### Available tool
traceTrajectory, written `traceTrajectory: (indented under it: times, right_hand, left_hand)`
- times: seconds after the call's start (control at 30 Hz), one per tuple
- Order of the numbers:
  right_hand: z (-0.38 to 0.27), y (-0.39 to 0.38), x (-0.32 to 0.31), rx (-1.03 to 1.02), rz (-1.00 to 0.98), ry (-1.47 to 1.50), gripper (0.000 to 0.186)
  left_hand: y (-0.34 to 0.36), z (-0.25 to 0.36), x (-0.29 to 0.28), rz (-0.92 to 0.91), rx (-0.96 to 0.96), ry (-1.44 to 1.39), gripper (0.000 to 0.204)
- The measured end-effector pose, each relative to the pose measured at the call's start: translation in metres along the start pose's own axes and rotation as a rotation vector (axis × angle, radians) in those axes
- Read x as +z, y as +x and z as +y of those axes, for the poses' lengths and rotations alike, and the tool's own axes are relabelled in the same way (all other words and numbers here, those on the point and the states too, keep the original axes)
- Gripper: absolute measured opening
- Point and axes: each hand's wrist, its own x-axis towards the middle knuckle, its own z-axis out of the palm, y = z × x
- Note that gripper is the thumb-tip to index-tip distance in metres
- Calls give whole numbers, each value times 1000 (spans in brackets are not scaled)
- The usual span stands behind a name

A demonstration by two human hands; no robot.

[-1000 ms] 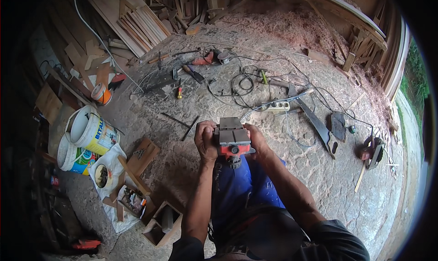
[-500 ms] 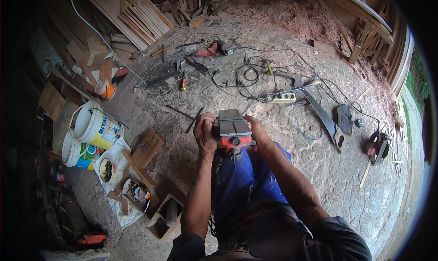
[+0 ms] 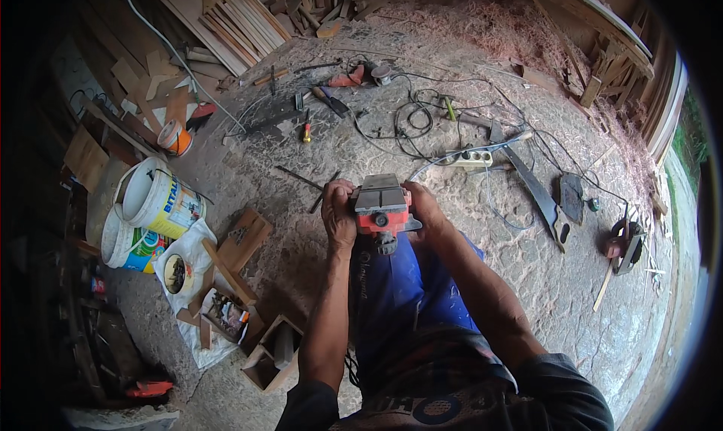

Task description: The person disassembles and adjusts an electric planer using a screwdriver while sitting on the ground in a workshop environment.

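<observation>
Both hands grip a red electric planer [image 3: 382,219], which is turned over with its metal sole facing up and a dark knob pointing toward me. My left hand [image 3: 337,213] is closed round its left side, fingertips near the sole's edge. My right hand [image 3: 423,209] is closed on the right side, its fingers partly hidden by the tool. Below it are my legs in blue trousers. On the rough floor just beyond lies a dark T-shaped metal bar [image 3: 300,178]; a power strip [image 3: 467,158] with cables sits ahead and to the right.
Buckets [image 3: 162,205], a white sack [image 3: 197,234] and wooden boxes [image 3: 271,356] lie left. Ahead are a screwdriver [image 3: 307,130], a red power tool [image 3: 346,79] and cables. A handsaw [image 3: 531,194] and circular saw [image 3: 621,246] lie right; boards [image 3: 233,28] and shavings [image 3: 474,21] line the back.
The planer and both hands have moved slightly upward in the picture, the planer tilting a little. The surroundings have shifted slightly with the camera. Both hands keep their grip.
</observation>
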Motion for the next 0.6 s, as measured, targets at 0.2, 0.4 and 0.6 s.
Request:
traceTrajectory:
  times: [0.2, 0.4, 0.6]
  right_hand:
    - [17, 26, -17, 87, -82, 92, 45]
    - [20, 31, -21, 112, -43, 49, 47]
    - [17, 24, -18, 121, -68, 69, 46]
  left_hand:
    - [0, 1, 1, -13, 76, 34, 40]
    - [0, 3, 1, -11, 66, 23, 36]
    - [-2, 5, 3, 3, 33, 26, 36]
